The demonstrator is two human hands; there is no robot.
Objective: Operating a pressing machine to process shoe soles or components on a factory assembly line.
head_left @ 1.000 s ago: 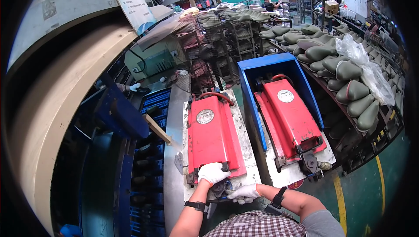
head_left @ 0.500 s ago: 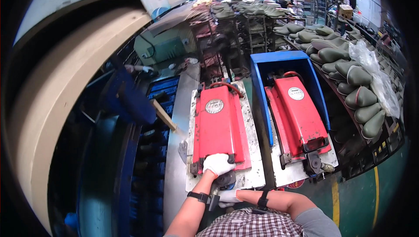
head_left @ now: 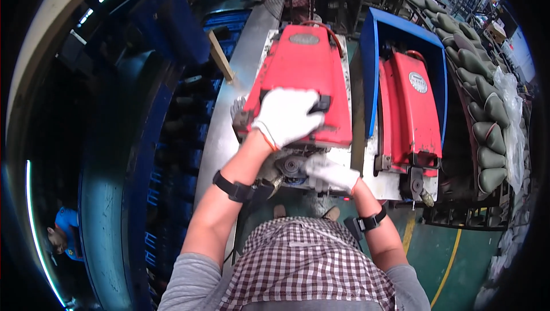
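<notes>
The left hand (head_left: 285, 116) has slid up onto the red metal machine cover (head_left: 303, 79), gripping its lower edge; at five o'clock, the right hand (head_left: 329, 172) grasps the grey mechanism (head_left: 289, 166) beneath.

metal bench (head_left: 229, 128), two red machines (head_left: 303, 76)

A blue partition (head_left: 371, 76) walls off the red cover (head_left: 301, 76) on its right; beyond it sits a second red machine (head_left: 409, 110). On the left a bare metal strip (head_left: 229, 116) gives passage, a wooden block (head_left: 220, 56) standing farther along.
</notes>
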